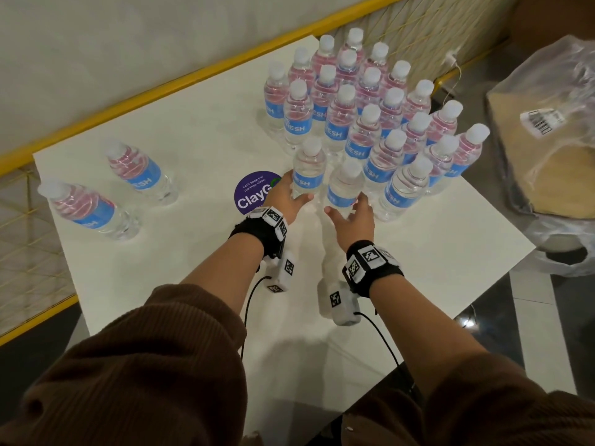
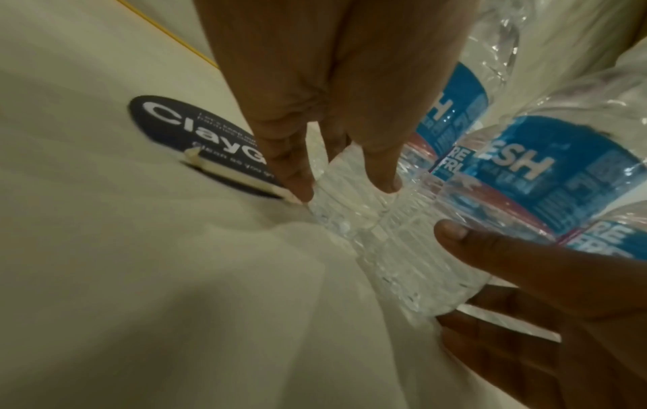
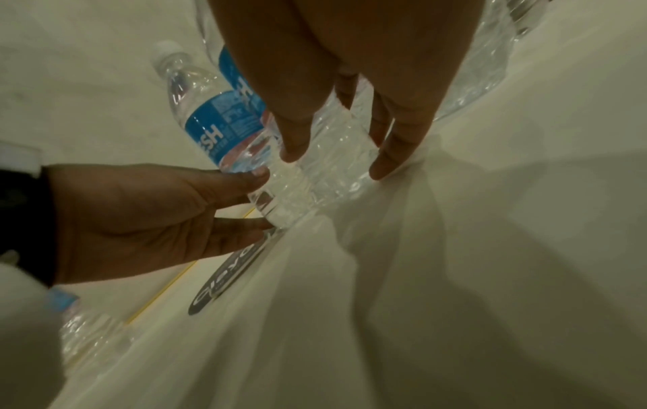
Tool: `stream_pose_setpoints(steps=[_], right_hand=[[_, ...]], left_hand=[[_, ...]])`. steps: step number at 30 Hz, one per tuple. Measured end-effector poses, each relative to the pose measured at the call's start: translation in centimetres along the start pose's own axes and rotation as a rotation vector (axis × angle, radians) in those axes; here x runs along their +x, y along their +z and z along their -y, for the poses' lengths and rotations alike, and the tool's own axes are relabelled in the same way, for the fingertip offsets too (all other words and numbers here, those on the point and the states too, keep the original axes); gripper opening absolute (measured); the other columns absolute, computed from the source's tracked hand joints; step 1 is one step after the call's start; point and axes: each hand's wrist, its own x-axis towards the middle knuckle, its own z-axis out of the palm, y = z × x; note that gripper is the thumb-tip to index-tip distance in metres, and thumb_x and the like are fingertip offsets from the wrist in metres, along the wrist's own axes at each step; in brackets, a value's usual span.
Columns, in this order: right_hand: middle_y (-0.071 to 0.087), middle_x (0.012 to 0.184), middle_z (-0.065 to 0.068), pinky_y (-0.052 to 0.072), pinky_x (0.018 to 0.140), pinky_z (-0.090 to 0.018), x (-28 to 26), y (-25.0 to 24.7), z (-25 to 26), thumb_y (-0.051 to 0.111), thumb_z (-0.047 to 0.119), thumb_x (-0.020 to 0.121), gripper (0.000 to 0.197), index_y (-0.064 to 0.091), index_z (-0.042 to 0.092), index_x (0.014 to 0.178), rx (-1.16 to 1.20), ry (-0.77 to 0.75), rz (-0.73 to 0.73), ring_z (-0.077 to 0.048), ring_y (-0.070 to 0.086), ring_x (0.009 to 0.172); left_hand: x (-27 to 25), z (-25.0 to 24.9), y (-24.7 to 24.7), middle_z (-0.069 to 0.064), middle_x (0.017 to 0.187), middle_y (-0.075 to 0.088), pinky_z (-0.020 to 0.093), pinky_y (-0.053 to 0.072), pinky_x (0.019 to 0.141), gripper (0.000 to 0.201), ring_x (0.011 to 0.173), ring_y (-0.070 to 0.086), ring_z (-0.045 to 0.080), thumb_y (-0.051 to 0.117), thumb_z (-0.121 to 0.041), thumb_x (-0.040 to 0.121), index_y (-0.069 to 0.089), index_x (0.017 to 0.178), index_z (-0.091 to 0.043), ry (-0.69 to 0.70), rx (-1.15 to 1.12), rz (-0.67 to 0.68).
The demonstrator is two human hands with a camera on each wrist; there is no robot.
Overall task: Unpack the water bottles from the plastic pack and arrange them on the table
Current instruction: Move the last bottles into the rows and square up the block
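Both bottles at the front of the group are held at the base. My left hand point(image 1: 297, 193) holds one upright water bottle point(image 1: 309, 173), fingers point(image 2: 297, 177) on its left side and thumb on the near side. Right beside it, my right hand point(image 1: 346, 206) holds a second bottle point(image 1: 344, 188) with fingers point(image 3: 294, 144) and thumb either side of the ribbed lower part. Both bottles stand on the white table point(image 1: 193, 284). Several more capped, blue-labelled bottles point(image 1: 370, 101) stand in rows behind them. The empty plastic pack point(image 1: 553, 91) lies off the table at right.
Two bottles point(image 1: 141, 172) point(image 1: 87, 207) stand apart at the table's left. A round purple sticker point(image 1: 254, 194) lies just left of my left hand. A yellow rail point(image 1: 161, 91) runs along the far edge. A cardboard tray point(image 1: 531, 175) sits inside the plastic wrap.
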Motion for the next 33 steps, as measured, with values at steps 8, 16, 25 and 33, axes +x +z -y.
stream_pose_setpoints(steps=[8, 16, 25, 33], right_hand=[[0.049, 0.137, -0.011, 0.039, 0.094, -0.027, 1.2, 0.2, 0.5, 0.06, 0.03, 0.09, 0.055, 0.035, 0.016, 0.137, 0.097, 0.114, 0.001, -0.023, 0.055, 0.116], [0.06, 0.118, -0.013, 0.045, 0.097, -0.037, 2.8, 1.5, 1.9, 0.058, 0.035, 0.09, 0.055, 0.039, 0.017, 0.138, 0.048, 0.088, -0.024, -0.026, 0.057, 0.109], [0.064, 0.111, -0.013, 0.044, 0.098, -0.037, 3.8, 2.0, 2.6, 0.05, 0.033, 0.095, 0.056, 0.03, 0.017, 0.145, 0.023, 0.087, -0.023, -0.026, 0.057, 0.109], [0.059, 0.125, -0.014, 0.041, 0.101, -0.036, 4.1, 2.4, 2.9, 0.05, 0.033, 0.095, 0.055, 0.033, 0.01, 0.142, 0.049, 0.143, -0.04, -0.027, 0.054, 0.119]], left_hand=[[2.0, 0.7, 0.2, 0.015, 0.129, 0.055, 0.033, 0.042, 0.096, 0.055, 0.116, 0.055, 0.029, 0.06, -0.03, 0.09, 0.041, 0.137, -0.008, -0.128, 0.053, -0.078], [4.0, -0.3, 0.4, 0.015, 0.129, 0.057, 0.034, 0.043, 0.096, 0.052, 0.117, 0.056, 0.029, 0.058, -0.03, 0.092, 0.045, 0.135, -0.005, -0.168, 0.039, -0.093], [6.1, -1.3, 0.5, 0.022, 0.124, 0.058, 0.035, 0.043, 0.092, 0.044, 0.114, 0.056, 0.034, 0.054, -0.028, 0.094, 0.052, 0.123, 0.005, -0.131, 0.121, -0.085], [6.6, -1.6, 0.7, 0.018, 0.129, 0.057, 0.034, 0.041, 0.097, 0.049, 0.119, 0.054, 0.031, 0.055, -0.029, 0.094, 0.048, 0.13, 0.002, -0.168, 0.086, -0.102]])
